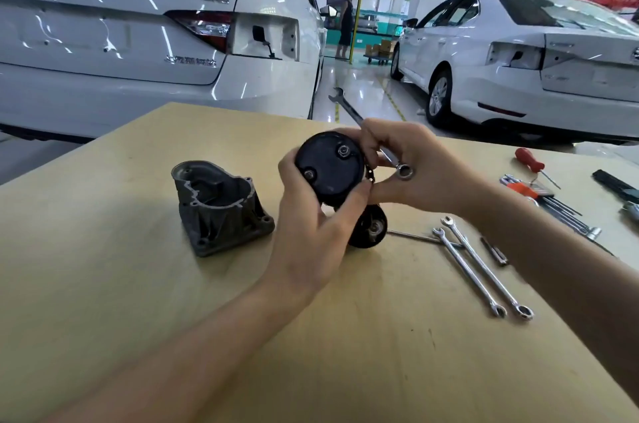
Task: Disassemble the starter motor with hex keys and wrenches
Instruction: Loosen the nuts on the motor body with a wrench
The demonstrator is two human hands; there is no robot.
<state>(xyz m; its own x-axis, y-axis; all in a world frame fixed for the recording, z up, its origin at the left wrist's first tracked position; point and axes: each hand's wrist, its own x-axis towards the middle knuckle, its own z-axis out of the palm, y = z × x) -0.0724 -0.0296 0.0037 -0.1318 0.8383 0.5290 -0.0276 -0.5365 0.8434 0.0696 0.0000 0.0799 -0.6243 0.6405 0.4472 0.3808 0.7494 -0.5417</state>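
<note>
Black cylindrical starter motor body point(330, 164) gripped by the left hand point(311, 215) above a wooden table point(103, 284); right hand point(411, 166) fingers curl around a silver combination wrench point(349, 111).

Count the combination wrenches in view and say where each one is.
3. One wrench is held in the right hand above the motor; two spare wrenches lie side by side on the table. The tool pile may hide more.

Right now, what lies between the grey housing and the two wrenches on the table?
In the head view: the left hand gripping the black motor body.
</note>
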